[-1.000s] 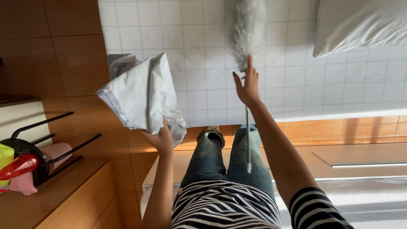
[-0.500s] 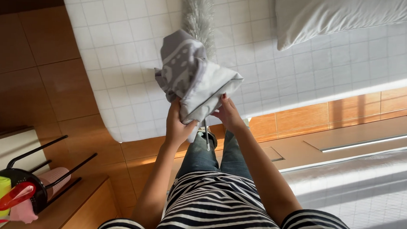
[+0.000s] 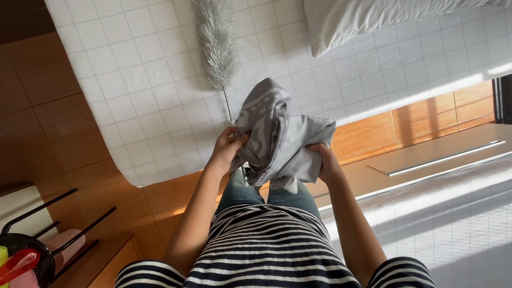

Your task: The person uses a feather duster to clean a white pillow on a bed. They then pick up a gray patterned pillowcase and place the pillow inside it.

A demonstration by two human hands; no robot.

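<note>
Both my hands hold a crumpled grey cloth (image 3: 280, 136) with a pale pattern, in front of my striped shirt. My left hand (image 3: 228, 145) grips its left edge. My right hand (image 3: 324, 159) grips its right side. A fluffy silver-grey duster (image 3: 216, 37) lies on the white quilted bed cover (image 3: 125, 67) just beyond the cloth, its thin handle running down behind the cloth.
A white pillow (image 3: 379, 13) lies on the bed at the upper right. The wooden bed frame (image 3: 385, 130) runs along the bed's edge. A black caddy (image 3: 25, 252) with cleaning items, yellow, red and pink, stands at the lower left on a wooden floor.
One second ago my right hand was up by the duster handle and only my left held the cloth. Now both hands grip the cloth, bunched up in front of me.
</note>
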